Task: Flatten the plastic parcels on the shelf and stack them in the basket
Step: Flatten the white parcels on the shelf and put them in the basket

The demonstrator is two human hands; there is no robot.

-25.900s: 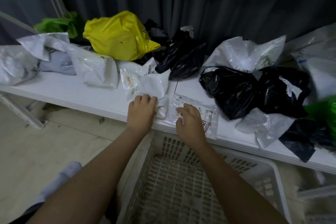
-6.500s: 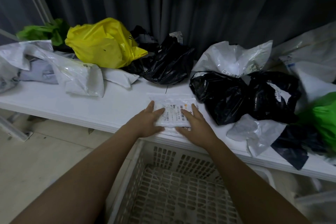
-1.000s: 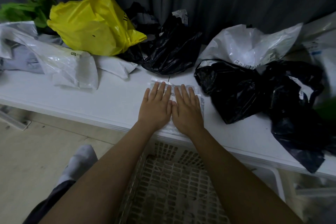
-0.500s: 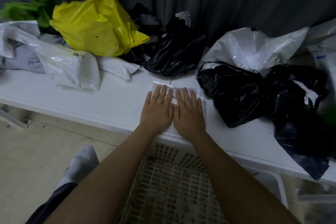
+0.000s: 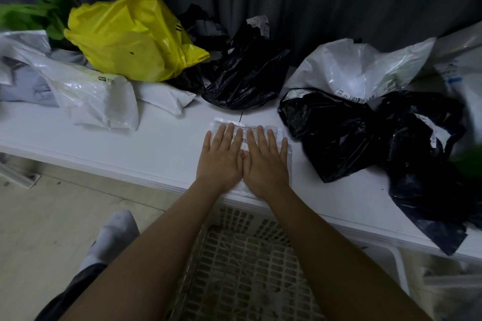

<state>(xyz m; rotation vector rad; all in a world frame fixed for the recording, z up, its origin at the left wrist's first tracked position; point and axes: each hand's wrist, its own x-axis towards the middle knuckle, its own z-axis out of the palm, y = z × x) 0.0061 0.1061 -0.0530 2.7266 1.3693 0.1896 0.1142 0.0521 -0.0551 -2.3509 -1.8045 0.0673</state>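
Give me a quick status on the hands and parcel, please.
Left hand and right hand flat on clear parcel. Parcel on shelf. Basket below, nothing blocking.

Dim, bluish light; faint glare on the crumpled yellow plastic bag (image 5: 130, 36); frame edges beyond it blur and bow.

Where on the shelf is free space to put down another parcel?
Bare shelf lies between the white bag and the left hand, along the front edge. The right side is crowded with black bags.
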